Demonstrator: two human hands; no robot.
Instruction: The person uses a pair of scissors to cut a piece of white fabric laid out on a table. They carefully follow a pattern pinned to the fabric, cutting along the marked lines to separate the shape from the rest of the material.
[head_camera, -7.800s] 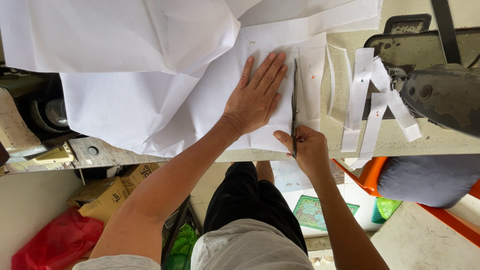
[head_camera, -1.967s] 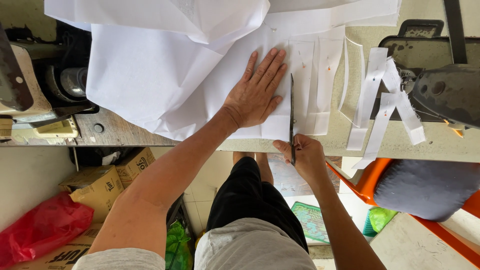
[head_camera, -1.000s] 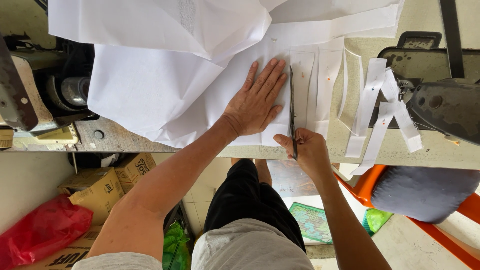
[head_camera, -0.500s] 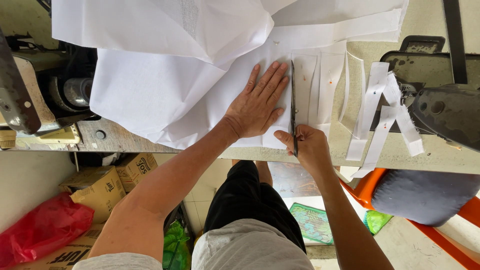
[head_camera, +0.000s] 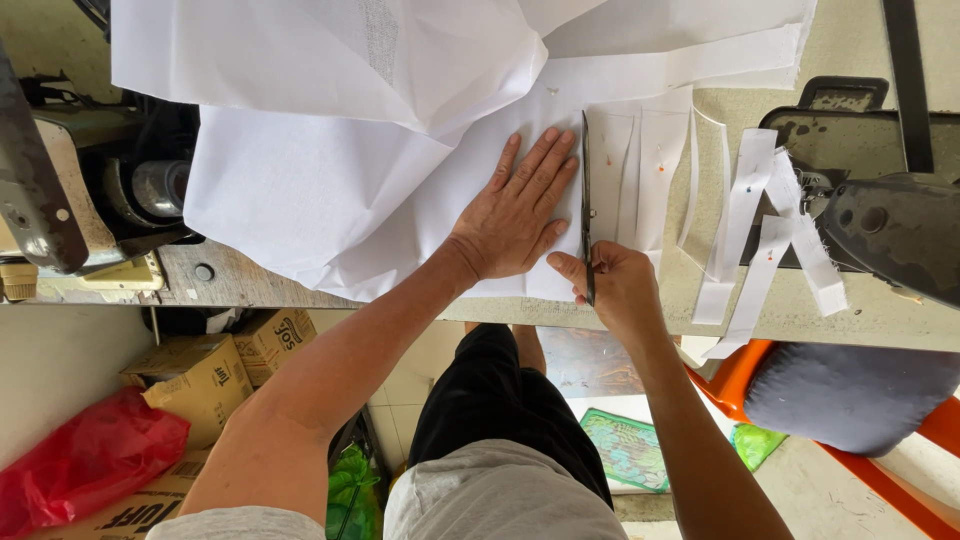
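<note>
Head view, left hand flat, fingers spread on white fabric, right hand gripping one pair of scissors.

Left hand flat on white fabric; right hand grips scissors just right of it, cut strips beyond.

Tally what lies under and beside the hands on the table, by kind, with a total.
White fabric sheet: 1
Scissors: 1
Cut white strips lying flat beside the scissors: about 3
White strips hanging near the sewing machine: about 3
Total: about 8
</note>
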